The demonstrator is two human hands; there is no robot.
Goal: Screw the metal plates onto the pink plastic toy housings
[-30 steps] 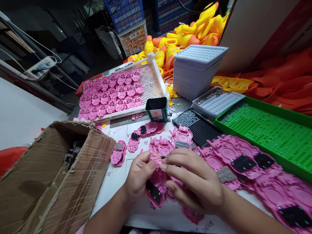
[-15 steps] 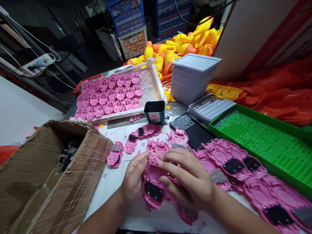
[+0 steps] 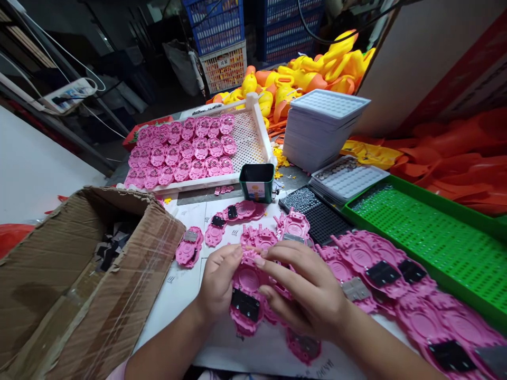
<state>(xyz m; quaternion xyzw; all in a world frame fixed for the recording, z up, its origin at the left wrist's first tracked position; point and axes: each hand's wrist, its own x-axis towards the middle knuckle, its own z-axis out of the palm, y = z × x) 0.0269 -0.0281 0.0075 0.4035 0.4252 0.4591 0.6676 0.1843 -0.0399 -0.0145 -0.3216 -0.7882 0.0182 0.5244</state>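
A pink plastic casing (image 3: 249, 279) with a black plate screwed on its lower part is held upright between both hands. My left hand (image 3: 218, 279) grips its upper left edge with thumb and fingers. Against its top right edge press the fingertips of my right hand (image 3: 303, 285), whose other fingers are curled over more pink parts. Just behind the hands lies another pink casing (image 3: 259, 237). More pink casings (image 3: 382, 258) with black or grey plates overlap at the right. What the fingertips pinch at the top is too small to tell.
An open cardboard box (image 3: 130, 274) stands at the left. Behind are a white tray (image 3: 257, 126) of pink parts and a dark green cup (image 3: 256, 184). A black tray (image 3: 317, 216) and a green tray (image 3: 435, 248) lie at the right.
The view has shifted slightly, so the background sits a little further right. Both hands keep nearly the same grip, and the held casing is tilted slightly differently.
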